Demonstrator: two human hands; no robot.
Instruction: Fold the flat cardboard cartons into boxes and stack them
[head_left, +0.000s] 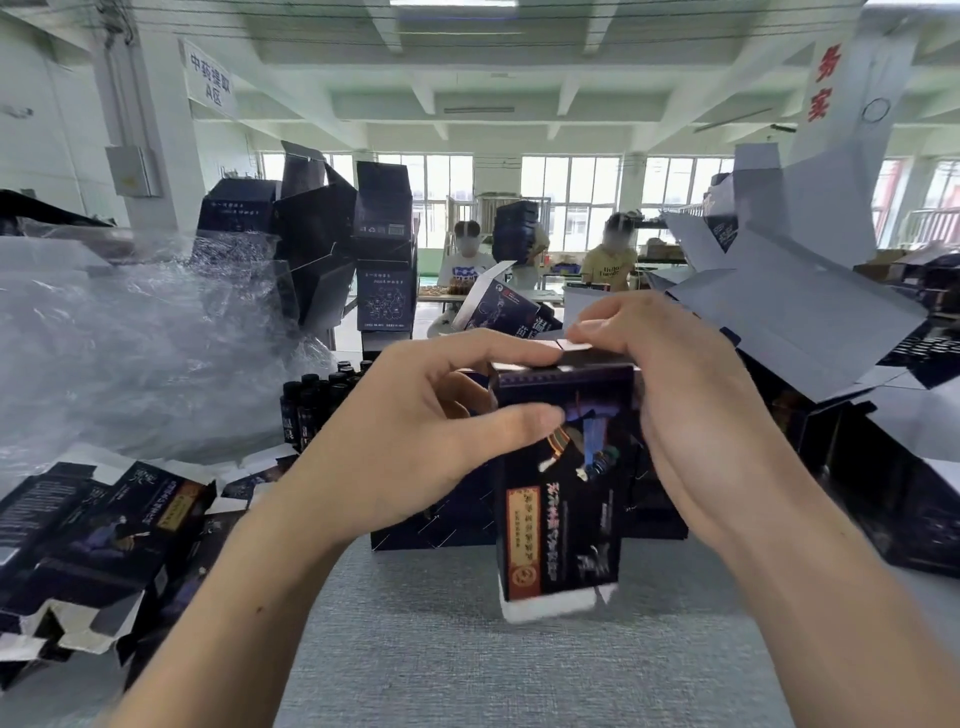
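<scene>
Grey table (467, 654) holds flat cartons (104, 519) at the left. Left hand (415, 447) grips the dark box (563, 499), up over the table. Right hand (675, 405) pinches its top flap (575, 347). Card looks light and bendy, so hold the sides gently.

Grey table (441, 654) with flat cartons (104, 525)
</scene>
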